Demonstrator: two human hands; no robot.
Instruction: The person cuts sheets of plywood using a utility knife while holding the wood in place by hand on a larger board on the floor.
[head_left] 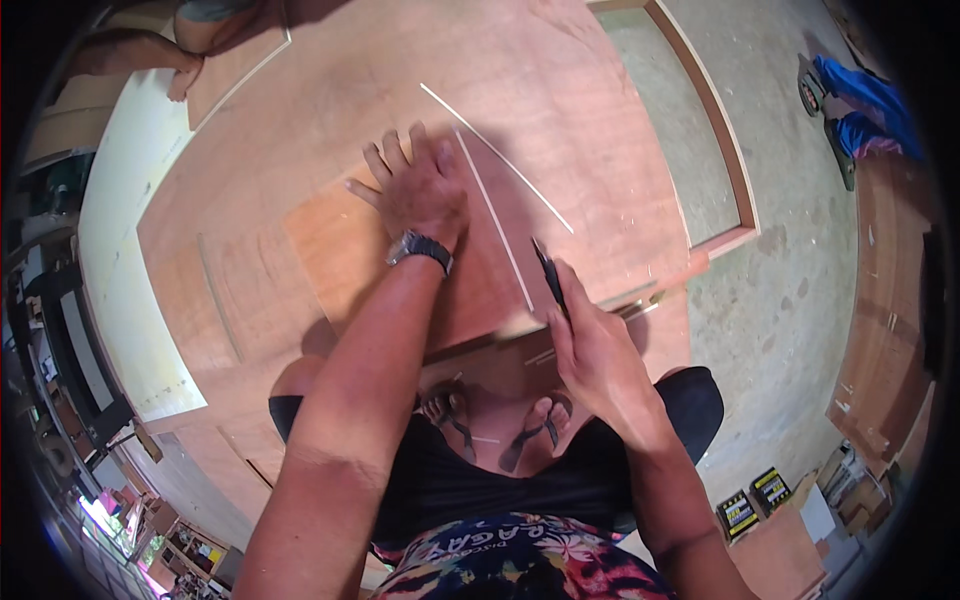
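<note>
My left hand [424,195] lies flat with its fingers spread on a smaller piece of plywood [325,245], which rests on a large plywood sheet [560,75]. A watch with a dark strap is on that wrist. In my right hand [600,362] is a black utility knife [549,277], its tip pointing up and away, close to the right of the smaller piece. One thin pale wood strip [495,222] runs along the right edge of the smaller piece. Another pale strip [500,160] lies slanted on the sheet beyond it.
Another person's hand [183,78] rests at a panel's edge, upper left. A wooden frame [735,165] lies on the concrete floor [775,300] at right. Beyond it are a person's blue-trousered legs [870,105]. Black-and-yellow packages [752,505] sit lower right. My sandalled feet [535,430] are below.
</note>
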